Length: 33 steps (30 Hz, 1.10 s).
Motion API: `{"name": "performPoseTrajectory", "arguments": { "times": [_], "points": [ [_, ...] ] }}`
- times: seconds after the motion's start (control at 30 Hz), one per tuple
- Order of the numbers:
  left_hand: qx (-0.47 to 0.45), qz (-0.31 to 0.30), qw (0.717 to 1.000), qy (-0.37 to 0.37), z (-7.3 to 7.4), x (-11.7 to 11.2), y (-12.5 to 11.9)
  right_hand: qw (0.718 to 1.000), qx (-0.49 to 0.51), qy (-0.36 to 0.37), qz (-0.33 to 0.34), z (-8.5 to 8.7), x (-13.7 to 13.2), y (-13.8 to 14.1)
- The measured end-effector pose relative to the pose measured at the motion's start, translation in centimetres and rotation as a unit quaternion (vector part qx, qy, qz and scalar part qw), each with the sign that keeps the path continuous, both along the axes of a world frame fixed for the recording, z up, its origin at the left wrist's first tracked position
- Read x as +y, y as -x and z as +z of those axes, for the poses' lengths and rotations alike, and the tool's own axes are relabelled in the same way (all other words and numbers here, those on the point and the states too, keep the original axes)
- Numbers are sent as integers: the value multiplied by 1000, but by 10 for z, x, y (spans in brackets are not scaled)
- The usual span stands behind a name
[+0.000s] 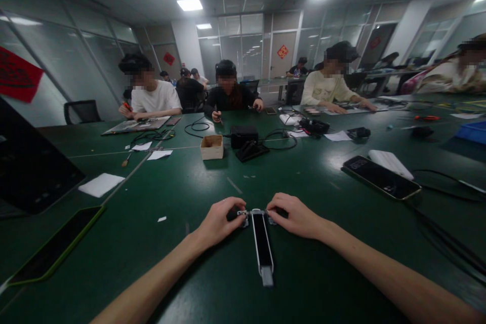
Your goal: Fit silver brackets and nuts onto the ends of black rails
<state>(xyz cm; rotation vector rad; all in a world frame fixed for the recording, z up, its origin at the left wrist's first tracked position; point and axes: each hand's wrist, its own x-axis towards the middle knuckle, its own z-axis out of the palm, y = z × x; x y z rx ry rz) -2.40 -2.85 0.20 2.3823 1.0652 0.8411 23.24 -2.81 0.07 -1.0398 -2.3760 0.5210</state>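
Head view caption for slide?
Left hand and right hand pinch metal parts on a black strip, green table below.

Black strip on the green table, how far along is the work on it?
Done, it seems: the black strip lies in one piece in its silver frame, with a silver tab at the near end. In hand: the left hand and right hand grip the small metal fitting at the far end from both sides. Left: that fitting, perhaps, but the fingers hide it, so I cannot tell whether it is seated.
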Motion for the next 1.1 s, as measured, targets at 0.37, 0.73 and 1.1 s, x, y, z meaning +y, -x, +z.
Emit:
{"name": "performPoseTrajectory", "arguments": {
  "times": [0.37,0.73,1.1],
  "points": [
    [43,23,999,5,1,1,-1,1000,-3,4,0,-2,1,-1],
    [59,11,998,-24,5,0,-2,1000,-6,5,0,3,-2,1],
    [32,2,999,-24,6,0,-2,1000,1,-4,5,-2,0,-1]
  ]
}}
